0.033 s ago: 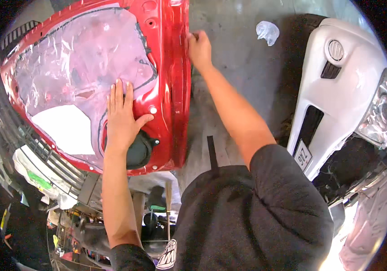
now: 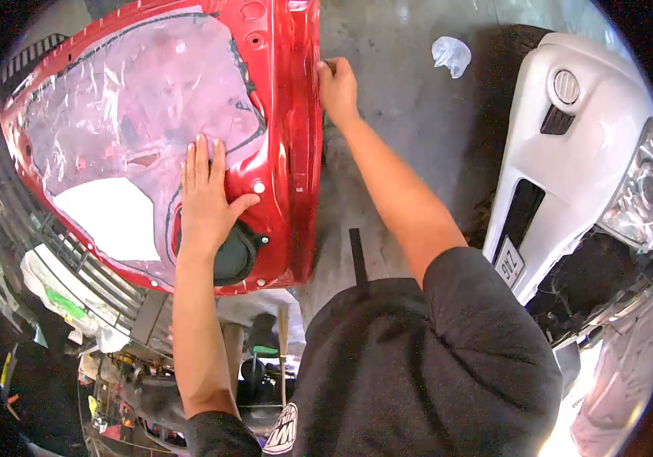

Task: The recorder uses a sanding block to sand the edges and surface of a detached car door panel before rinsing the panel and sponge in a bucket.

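Red car door at left: I'd press evenly with the left hand, flat and holding nothing; the right hand curls at the right edge, its grip unclear.

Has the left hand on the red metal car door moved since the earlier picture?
No: against the round white plug in the red metal car door, the left hand shows no visible shift.

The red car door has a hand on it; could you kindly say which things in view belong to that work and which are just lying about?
Seemingly in the job: red car door; its plastic film; left hand, flat on it; right hand, at the door's edge.

Seemingly lying about: crumpled clear plastic; white bumper.
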A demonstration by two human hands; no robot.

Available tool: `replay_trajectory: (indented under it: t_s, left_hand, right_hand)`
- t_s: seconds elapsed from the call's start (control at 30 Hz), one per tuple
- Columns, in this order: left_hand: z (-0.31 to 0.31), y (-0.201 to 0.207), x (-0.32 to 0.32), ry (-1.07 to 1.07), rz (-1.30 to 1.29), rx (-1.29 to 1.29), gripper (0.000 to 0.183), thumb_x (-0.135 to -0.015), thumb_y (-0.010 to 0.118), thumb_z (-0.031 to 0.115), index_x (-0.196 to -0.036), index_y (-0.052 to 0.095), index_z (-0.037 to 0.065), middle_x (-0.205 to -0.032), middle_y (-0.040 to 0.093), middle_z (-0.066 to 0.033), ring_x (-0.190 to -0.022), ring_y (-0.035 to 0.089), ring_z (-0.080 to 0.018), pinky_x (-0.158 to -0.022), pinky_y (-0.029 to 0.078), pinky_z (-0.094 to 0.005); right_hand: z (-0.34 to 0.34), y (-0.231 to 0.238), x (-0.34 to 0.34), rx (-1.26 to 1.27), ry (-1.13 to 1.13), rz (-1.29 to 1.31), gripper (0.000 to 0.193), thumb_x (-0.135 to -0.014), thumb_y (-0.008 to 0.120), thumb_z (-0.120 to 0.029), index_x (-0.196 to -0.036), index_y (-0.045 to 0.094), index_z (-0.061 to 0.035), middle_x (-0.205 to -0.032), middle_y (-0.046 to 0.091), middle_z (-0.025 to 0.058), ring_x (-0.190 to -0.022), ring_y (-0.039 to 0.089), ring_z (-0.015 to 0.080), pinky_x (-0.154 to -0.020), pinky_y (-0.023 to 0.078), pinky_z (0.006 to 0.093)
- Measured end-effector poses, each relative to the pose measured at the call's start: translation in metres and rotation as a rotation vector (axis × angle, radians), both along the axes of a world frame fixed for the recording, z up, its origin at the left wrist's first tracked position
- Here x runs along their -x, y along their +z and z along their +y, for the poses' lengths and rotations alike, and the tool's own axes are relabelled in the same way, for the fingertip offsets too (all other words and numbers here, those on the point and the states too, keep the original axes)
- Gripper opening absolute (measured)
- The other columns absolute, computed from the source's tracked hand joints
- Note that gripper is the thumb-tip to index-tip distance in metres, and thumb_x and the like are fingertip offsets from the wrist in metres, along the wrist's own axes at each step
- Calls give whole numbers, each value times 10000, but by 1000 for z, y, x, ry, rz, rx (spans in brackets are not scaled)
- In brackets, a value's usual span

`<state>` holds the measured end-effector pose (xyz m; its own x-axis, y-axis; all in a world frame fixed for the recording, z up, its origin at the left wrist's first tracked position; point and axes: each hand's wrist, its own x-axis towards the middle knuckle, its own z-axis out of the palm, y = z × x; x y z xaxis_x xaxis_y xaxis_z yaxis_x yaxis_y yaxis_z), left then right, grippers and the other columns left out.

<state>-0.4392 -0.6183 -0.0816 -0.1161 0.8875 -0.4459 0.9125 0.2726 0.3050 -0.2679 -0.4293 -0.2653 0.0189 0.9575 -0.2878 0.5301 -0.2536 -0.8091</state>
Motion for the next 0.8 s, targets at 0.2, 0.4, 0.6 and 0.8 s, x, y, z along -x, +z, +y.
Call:
replay_trajectory:
  t_s: [0.2,0.4,0.6,0.8]
  left_hand:
    - [2,1,3,11,-18,-30,1033,-680,796,399,-1496,268,47,-1560,200,-212,-1437,206,-383,-1160,212,-506]
    - [1,6,2,4,-9,-4,1038,-682,794,398,-1499,257,48,-1565,188,-212,-1439,199,-384,-1167,203,-492]
    - [-4,3,3,-7,-6,-19,1044,-695,788,406,-1507,236,50,-1574,165,-208,-1446,181,-379,-1176,188,-472]
    - [-18,-12,5,-34,20,-153,1001,-696,783,441,-1489,298,70,-1556,226,-196,-1432,222,-377,-1163,215,-487]
  right_hand:
    - [17,-9,7,-62,14,62,231,-911,612,-200,-934,602,30,-910,628,229,-861,599,398,-784,472,444]
    - [-56,-8,-21,-20,34,10,207,-923,600,-184,-942,576,21,-913,613,219,-863,586,387,-777,462,446]
    - [-154,6,-58,196,70,27,207,-937,595,-196,-949,573,9,-889,620,212,-828,594,370,-757,467,432]
    - [-243,24,-81,286,49,77,214,-951,584,-205,-950,565,8,-863,618,206,-784,586,356,-742,469,425]
